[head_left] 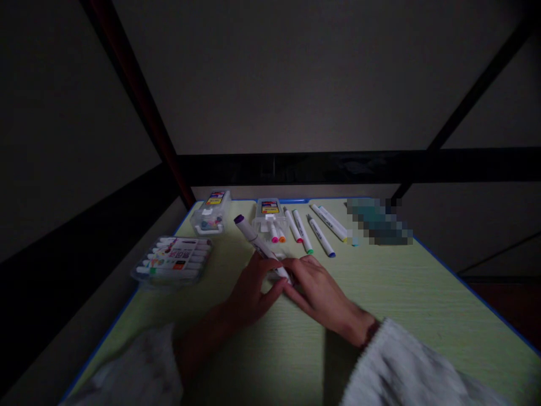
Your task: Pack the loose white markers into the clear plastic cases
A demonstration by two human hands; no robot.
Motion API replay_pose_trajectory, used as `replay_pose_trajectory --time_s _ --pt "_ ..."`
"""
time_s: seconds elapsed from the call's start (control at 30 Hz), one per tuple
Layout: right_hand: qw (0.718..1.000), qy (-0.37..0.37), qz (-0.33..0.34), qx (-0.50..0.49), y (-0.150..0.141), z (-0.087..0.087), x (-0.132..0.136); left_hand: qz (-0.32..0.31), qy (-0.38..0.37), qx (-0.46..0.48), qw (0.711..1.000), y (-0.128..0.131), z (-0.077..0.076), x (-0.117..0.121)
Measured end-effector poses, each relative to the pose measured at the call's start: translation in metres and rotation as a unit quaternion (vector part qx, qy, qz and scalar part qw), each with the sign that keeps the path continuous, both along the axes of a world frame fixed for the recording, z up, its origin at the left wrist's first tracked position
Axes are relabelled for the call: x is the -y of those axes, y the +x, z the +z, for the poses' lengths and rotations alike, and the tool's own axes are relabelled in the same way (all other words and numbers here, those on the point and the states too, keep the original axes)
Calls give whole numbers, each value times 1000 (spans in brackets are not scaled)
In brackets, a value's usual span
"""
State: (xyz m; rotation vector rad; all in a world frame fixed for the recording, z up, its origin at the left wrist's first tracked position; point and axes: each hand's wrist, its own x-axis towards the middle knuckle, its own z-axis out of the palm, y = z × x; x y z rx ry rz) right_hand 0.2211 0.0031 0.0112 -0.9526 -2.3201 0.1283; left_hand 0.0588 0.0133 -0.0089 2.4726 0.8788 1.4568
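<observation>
One purple-capped marker (262,246) tilts over the green table (422,316), fingers of the left hand (252,288) and right hand (320,288) clamped on its lower part; loose white-barrelled markers (322,238) lie beyond.

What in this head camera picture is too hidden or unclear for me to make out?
In the head view:
Purple-capped marker: lower part partly covered by fingers of the left hand and right hand.
Thing at the far right: pixelated beyond recognition.
Middle clear box's label: fine print too small.
Left sleeve, right sleeve: cut off by the bottom edge.
</observation>
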Motion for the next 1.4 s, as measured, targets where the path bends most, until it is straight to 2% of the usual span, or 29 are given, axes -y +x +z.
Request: replay_pose_trajectory --time_s 0.33,0.67,0.87,1.07,1.2,1.3,1.4 --pt "999 -8 28 33 1 2 0 -14 -9 31 999 1 0 -1" --pt "998 -2 36 48 1 2 0 -16 -25 1 1000 -1 1 2" --pt "997 -4 24 68 1 2 1 16 -44 -7 999 -4 -2 1" --pt "998 7 17 64 2 0 1 9 -37 1 999 -2 -3 -1" --pt "998 3 3 61 1 0 -1 25 -75 0 997 -3 -5 0" --pt "998 8 -16 56 1 0 -1 33 -98 -27 994 -4 -2 1" --pt "998 24 -33 37 2 0 0 42 -70 -45 996 -5 2 1"
